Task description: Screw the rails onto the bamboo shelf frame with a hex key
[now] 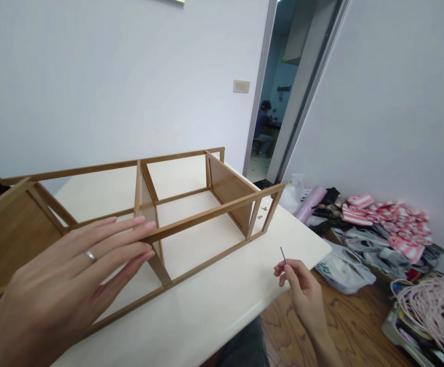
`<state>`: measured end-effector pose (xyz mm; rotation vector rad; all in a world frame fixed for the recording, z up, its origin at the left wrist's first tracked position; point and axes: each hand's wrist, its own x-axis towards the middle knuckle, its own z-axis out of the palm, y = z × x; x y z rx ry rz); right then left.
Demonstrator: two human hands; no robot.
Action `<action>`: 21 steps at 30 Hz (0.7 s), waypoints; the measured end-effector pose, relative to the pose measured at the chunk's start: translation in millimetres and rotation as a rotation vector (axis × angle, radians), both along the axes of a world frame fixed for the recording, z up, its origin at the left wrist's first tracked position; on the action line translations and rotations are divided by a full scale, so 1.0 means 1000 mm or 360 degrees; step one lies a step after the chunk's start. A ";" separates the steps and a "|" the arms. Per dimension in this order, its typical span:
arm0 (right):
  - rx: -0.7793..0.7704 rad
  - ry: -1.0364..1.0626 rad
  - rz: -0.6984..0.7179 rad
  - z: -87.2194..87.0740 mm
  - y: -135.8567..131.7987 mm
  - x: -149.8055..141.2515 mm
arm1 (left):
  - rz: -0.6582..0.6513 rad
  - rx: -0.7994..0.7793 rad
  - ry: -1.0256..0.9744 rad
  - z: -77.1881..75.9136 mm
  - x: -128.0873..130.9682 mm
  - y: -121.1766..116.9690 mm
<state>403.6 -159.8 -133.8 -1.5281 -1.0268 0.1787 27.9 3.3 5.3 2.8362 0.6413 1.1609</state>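
A brown wooden shelf frame [214, 213] lies on its side across the white table [214, 316], with wooden shelf panels set between its rails. My left hand [80, 275], a ring on one finger, rests its outstretched fingertips on the upper near rail beside the middle shelf. Low on the right, my right hand [302, 288] pinches a thin dark metal rod [283, 255] that looks like a hex key, its tip pointing up. The lower part of the rod is hidden by the fingers. Small metal fittings [260, 217] lie on the table past the frame's right end.
Bags, pink striped cloth [390, 219] and a purple roll [310, 204] are piled right of the table. A box with pale cord [432, 311] stands on the wooden floor. Beyond the doorway, another person [263, 127] sits. A wall runs behind the table.
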 end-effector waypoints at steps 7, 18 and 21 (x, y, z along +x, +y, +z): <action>-0.0231 0.0073 0.0045 -0.008 0.037 0.088 | -0.0650 0.0083 0.0253 -0.063 0.102 -0.026; -0.0466 0.0115 0.0168 -0.040 0.113 0.164 | -0.0394 -0.0082 0.0350 -0.182 0.136 -0.017; -0.0476 0.0105 0.0195 -0.042 0.117 0.172 | -0.0206 0.0005 0.0222 -0.184 0.137 -0.016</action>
